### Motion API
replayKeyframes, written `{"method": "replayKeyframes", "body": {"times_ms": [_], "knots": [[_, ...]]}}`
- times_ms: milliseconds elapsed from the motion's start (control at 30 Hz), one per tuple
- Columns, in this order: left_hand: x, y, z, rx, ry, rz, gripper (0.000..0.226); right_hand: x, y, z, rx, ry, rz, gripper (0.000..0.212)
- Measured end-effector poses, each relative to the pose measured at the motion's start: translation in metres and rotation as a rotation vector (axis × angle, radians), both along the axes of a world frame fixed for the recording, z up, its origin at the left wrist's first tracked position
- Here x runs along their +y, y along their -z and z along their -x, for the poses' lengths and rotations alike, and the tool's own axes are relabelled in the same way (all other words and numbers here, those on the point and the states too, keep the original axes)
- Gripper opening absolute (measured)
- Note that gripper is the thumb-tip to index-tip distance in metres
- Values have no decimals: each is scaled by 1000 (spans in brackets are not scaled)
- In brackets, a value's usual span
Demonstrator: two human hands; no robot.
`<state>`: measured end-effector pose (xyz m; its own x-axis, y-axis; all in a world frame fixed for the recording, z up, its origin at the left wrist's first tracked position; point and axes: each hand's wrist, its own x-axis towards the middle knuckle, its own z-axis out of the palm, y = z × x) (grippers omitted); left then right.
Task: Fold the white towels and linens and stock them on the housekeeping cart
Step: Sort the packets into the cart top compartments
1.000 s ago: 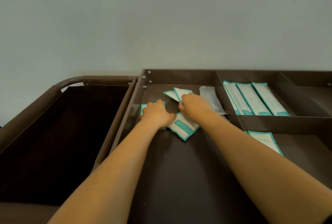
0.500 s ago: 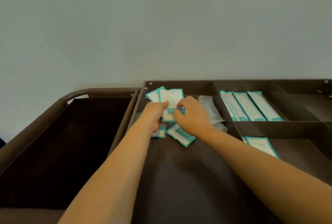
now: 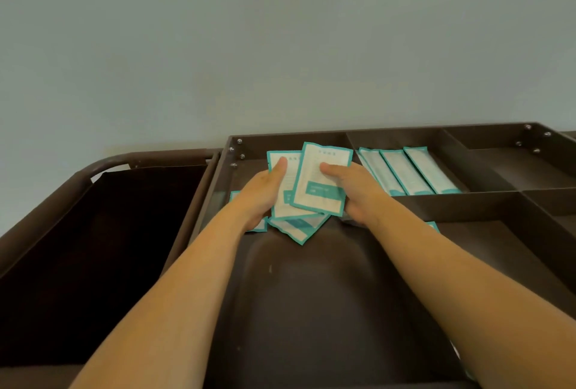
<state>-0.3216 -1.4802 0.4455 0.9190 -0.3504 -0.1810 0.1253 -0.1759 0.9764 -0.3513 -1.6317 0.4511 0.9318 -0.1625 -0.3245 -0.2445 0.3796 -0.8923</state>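
Right, both hands are up over the back left compartment of the housekeeping cart (image 3: 265,143), and it's small teal-edged packets (image 3: 324,182) they're working, not cloth. The left hand (image 3: 261,198) presses its thumb on the face of one packet, with the other fingers hidden behind it. The right hand (image 3: 358,195) pinches the overlapping packet the same way, thumb on top. More loose packets (image 3: 296,231) lie on the tray floor just below. Long sachets (image 3: 405,170) sit lined up in the next compartment along. No towels or linens anywhere in sight, so I'd call this tidying amenities, a side step. Next, I reckon: square the pair into one stack and gather the loose ones, gripping lightly, since they look slippery.
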Motion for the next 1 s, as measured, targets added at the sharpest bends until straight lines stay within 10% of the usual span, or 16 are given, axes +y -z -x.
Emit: {"method": "replayKeyframes", "body": {"times_ms": [367,667,767,1000], "knots": [[-6,2,4,-172,-16,-161,40,3,2,1,-11,-71,99,29],[-7,37,-5,-518,196,-1131,58,-11,8,-4,-31,219,263,46],[-8,37,-5,-485,152,-1027,59,-11,6,-3,9,197,253,62],[-7,12,-3,-118,-157,-217,13,-14,2,-4,43,121,-137,29]]}}
